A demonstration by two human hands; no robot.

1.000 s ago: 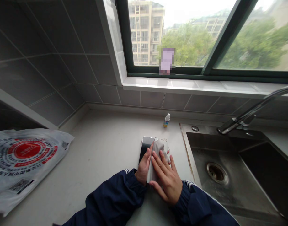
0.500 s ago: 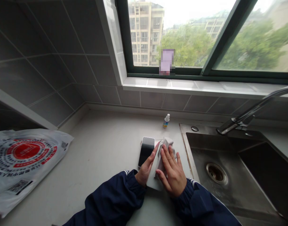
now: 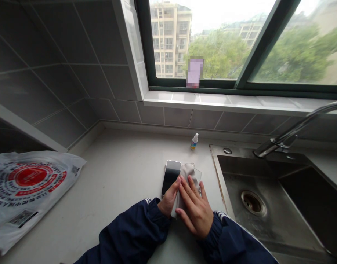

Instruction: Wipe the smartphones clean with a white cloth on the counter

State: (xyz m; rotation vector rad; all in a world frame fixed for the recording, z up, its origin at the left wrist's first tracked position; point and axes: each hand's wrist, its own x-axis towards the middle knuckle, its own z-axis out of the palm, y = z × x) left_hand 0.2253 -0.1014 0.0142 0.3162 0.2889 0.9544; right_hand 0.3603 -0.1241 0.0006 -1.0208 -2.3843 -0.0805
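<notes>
My left hand (image 3: 168, 200) is closed along the left edge of a pale, flat, phone-sized panel (image 3: 198, 175), whose exact kind I cannot make out. Over the panel lies a crumpled light grey cloth (image 3: 187, 169). My right hand (image 3: 196, 212) rests on the cloth with fingers stretched out and thumb apart, pressing it against the panel. A phone (image 3: 170, 179) with a dark screen and light rim lies on the counter just left of the cloth. Beyond the hands stands a small spray bottle (image 3: 194, 142) with a white cap.
To the right is a steel sink (image 3: 221, 183) with a chrome faucet (image 3: 284, 135). A printed white plastic bag (image 3: 33, 183) lies at the left on the pale counter (image 3: 116, 165). Behind it all are a tiled wall and a window sill (image 3: 212, 99).
My right hand and the cloth have shifted left and slightly toward me across the panel. The panel's far right corner now shows past the cloth. My left hand has barely moved.
</notes>
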